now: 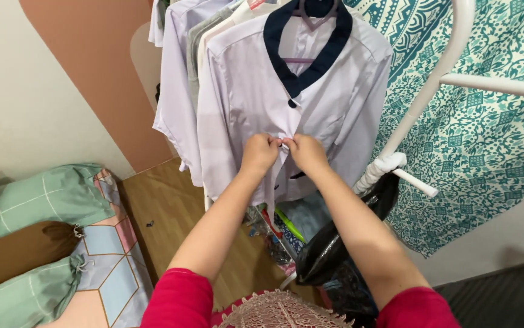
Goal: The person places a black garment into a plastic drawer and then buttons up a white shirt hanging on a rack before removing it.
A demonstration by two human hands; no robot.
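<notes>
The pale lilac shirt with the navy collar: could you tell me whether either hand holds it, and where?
Both hands pinch the pale lilac shirt at its front placket, mid-chest.

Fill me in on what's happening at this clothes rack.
A person in red sleeves has both hands on the front of a pale lilac shirt with a navy collar, which hangs on a hanger from a white rack. The left hand and right hand pinch the shirt's front edges together at mid-chest, below one navy button. More shirts hang behind it, and a black bag hangs low on the rack.
</notes>
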